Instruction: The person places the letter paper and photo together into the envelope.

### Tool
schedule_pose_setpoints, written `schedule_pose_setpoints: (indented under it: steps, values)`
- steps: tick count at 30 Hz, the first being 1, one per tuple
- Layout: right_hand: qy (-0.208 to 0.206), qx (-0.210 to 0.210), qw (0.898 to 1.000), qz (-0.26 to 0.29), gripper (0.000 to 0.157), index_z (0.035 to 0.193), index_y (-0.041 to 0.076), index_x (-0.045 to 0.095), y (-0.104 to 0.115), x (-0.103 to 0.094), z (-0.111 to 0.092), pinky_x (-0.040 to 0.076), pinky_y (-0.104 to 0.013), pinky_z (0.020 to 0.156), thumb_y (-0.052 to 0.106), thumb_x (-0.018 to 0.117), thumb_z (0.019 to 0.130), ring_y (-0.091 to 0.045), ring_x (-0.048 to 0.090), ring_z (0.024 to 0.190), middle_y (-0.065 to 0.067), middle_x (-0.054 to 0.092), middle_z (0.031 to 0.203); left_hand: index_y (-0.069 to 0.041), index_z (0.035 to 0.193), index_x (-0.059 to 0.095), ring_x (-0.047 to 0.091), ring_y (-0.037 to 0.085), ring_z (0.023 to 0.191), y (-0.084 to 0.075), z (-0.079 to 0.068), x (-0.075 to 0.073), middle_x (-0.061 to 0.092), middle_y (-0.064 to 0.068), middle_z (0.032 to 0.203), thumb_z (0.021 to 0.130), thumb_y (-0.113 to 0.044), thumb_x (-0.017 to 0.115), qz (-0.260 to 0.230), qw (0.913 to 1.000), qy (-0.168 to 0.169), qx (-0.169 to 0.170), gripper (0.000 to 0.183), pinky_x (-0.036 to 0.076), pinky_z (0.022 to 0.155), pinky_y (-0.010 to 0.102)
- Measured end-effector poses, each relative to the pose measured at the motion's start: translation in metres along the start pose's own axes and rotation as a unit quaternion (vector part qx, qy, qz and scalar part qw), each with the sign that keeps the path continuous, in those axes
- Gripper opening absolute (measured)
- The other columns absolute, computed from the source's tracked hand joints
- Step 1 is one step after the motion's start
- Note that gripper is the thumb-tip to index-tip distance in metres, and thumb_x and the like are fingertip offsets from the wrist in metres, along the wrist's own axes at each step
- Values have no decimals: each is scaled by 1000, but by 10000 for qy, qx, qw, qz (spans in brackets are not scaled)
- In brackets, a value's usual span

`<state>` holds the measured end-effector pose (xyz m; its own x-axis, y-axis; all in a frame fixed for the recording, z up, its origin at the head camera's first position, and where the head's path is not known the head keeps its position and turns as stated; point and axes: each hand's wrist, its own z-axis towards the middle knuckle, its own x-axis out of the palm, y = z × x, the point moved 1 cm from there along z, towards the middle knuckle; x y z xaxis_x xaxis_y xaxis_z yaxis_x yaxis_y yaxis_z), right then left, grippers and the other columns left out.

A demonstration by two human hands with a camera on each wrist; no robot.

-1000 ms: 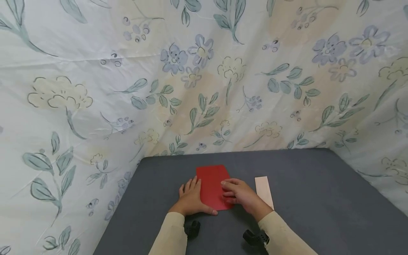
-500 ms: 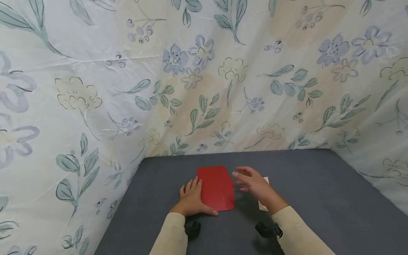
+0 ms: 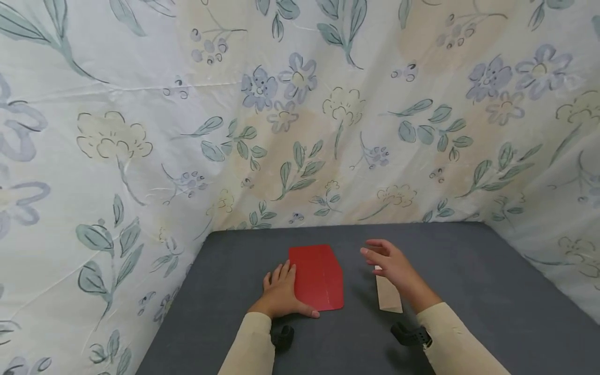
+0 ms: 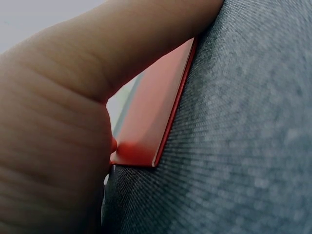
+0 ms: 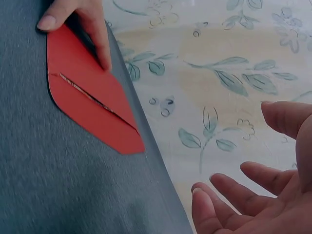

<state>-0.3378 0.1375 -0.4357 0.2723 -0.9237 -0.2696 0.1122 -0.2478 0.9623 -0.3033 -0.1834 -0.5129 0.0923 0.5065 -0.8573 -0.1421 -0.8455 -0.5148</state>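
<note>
A red paper envelope (image 3: 315, 278) lies on the dark table, its flap (image 5: 114, 127) folded out to the right. A slit of an opening shows along the flap's crease in the right wrist view. My left hand (image 3: 279, 292) rests on the envelope's left side with fingers spread and the thumb along the near edge. To the right lies a pale, narrow folded paper strip (image 3: 388, 295), its far end partly covered by my right hand (image 3: 392, 264). That hand hovers with loosely bent, parted fingers and holds nothing.
A dark grey cloth-like tabletop (image 3: 450, 291) spreads under everything. Behind it and at both sides hangs a floral fabric (image 3: 300, 114). Black wrist straps (image 3: 283, 337) sit on both forearms.
My right hand has left the envelope's flap side and moved right, over the paper strip. The left hand has stayed in place on the envelope.
</note>
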Motion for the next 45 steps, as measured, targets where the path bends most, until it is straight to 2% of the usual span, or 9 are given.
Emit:
schedule_pose_setpoints:
  steps: [14, 20, 24, 31, 39, 45]
  values:
    - [-293, 262, 9991, -157, 77, 164, -4, 34, -11, -19, -9, 42, -66, 114, 45, 64, 112, -52, 46, 144, -31, 41, 163, -3, 172, 27, 17, 42, 159, 3, -4, 0, 19, 17, 178, 61, -76, 92, 43, 10000, 23, 17, 148, 7, 123, 70]
    - [-384, 361, 9979, -374, 78, 164, -4, 35, -16, -25, -10, 45, -65, 111, 47, 64, 111, -52, 45, 144, -31, 40, 163, -2, 171, 28, 18, 42, 158, 3, -5, -1, 20, 18, 177, 61, -76, 91, 104, 9999, -35, 39, 147, 8, 123, 70]
    - [-452, 535, 9961, -532, 82, 165, -4, 33, -21, -29, -11, 45, -65, 110, 50, 64, 111, -52, 44, 144, -32, 37, 165, 0, 171, 29, 19, 42, 158, 1, -6, -1, 21, 19, 177, 61, -74, 92, 61, 10000, -56, 41, 147, 9, 123, 71]
    - [-514, 838, 9932, -630, 85, 166, -6, 28, -27, -34, -12, 38, -71, 114, 49, 62, 111, -55, 37, 148, -35, 32, 166, 0, 170, 30, 19, 43, 158, -1, -8, -2, 21, 19, 177, 61, -73, 93, 41, 10000, -46, 19, 146, 10, 123, 71]
    - [-428, 1149, 9903, -659, 87, 166, -10, 21, -31, -38, -11, 47, -70, 106, 42, 64, 111, -59, 32, 149, -40, 24, 165, 0, 170, 29, 19, 43, 158, -1, -5, -1, 20, 20, 177, 61, -74, 92, 50, 10000, -40, 11, 146, 10, 123, 71]
    - [-486, 1436, 9858, -725, 85, 164, -14, 19, -31, -36, -9, 52, -67, 101, 30, 68, 109, -60, 35, 146, -42, 24, 163, 0, 170, 28, 19, 43, 158, -3, -4, -1, 20, 19, 177, 61, -74, 93, 37, 10000, -39, -30, 147, 9, 123, 71]
